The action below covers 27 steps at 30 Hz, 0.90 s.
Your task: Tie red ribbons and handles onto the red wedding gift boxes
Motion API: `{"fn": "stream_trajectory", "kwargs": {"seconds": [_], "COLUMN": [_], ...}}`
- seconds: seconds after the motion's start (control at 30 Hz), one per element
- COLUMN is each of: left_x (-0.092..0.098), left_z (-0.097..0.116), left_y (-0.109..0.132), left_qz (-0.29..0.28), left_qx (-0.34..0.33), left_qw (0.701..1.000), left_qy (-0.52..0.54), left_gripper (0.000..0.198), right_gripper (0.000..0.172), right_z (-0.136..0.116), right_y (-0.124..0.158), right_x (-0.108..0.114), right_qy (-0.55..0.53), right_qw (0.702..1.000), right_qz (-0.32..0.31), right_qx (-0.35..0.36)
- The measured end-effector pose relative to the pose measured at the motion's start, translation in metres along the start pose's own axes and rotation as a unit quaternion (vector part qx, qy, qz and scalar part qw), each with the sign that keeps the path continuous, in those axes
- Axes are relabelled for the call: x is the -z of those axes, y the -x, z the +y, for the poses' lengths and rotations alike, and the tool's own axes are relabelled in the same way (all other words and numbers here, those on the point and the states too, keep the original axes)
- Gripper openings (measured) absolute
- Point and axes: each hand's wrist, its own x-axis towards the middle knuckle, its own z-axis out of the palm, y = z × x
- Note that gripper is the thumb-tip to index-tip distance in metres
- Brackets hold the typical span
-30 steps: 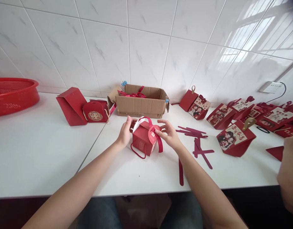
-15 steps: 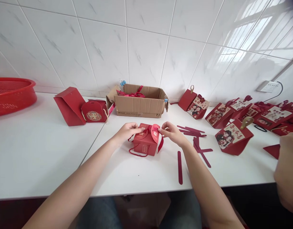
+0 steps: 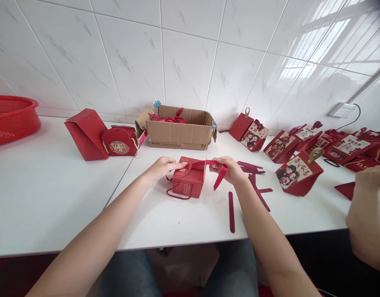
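A small red gift box [image 3: 188,183] with a twisted cord handle stands on the white table in front of me. My left hand [image 3: 166,167] is closed at its top left edge, fingertips pressing the flap and the ribbon there. A red ribbon [image 3: 220,176] runs from the box top to the right. My right hand [image 3: 225,168] pinches it beside the box, and its loose end hangs down below the fingers. The box's right round flap is not seen on top now.
Behind stands a cardboard box [image 3: 179,136] with red ribbons. Dark red strips [image 3: 231,212] lie at right, near decorated red boxes [image 3: 298,173]. Left are red boxes [image 3: 120,142] and a red basket [image 3: 15,121]. Another person's arm [image 3: 367,214] reaches in at far right.
My right hand has moved right, drawing the ribbon out from the box top. The right round flap no longer lies over the top. My left hand has stayed at the box.
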Motion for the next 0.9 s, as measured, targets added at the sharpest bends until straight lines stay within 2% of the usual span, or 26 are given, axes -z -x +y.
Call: {"fn": "stream_trajectory", "kwargs": {"seconds": [0.2, 0.27, 0.4, 0.53, 0.63, 0.73, 0.9], "left_x": [-0.003, -0.004, -0.006, -0.007, -0.004, 0.004, 0.020], "left_z": [0.002, 0.001, 0.001, 0.004, 0.006, 0.006, 0.006], "left_y": [0.002, 0.001, 0.003, 0.006, 0.006, 0.005, 0.001], "left_qz": [0.015, 0.017, 0.013, 0.001, -0.006, -0.013, 0.029], "left_qx": [-0.034, -0.030, -0.025, -0.028, -0.028, -0.034, -0.063], "left_qw": [0.999, 0.999, 0.998, 0.997, 0.997, 0.997, 0.995], "left_qy": [0.028, 0.037, 0.051, 0.067, 0.074, 0.068, 0.069], "left_gripper": [0.051, 0.050, 0.049, 0.047, 0.045, 0.045, 0.049], "right_gripper": [0.024, 0.025, 0.044, 0.051, 0.055, 0.057, 0.046], "right_z": [0.004, 0.001, -0.009, -0.014, -0.013, -0.008, -0.003], "right_y": [-0.001, 0.002, 0.008, 0.010, 0.010, 0.009, 0.006], "right_x": [-0.009, -0.015, -0.018, -0.017, -0.014, -0.008, 0.001], "right_qy": [-0.019, -0.016, -0.029, -0.036, -0.019, -0.007, -0.025], "right_qw": [1.000, 1.000, 0.993, 0.988, 0.989, 0.994, 0.995], "right_qz": [0.006, -0.019, -0.103, -0.134, -0.119, -0.075, -0.003], "right_qx": [0.010, 0.019, 0.041, 0.072, 0.081, 0.075, 0.093]}}
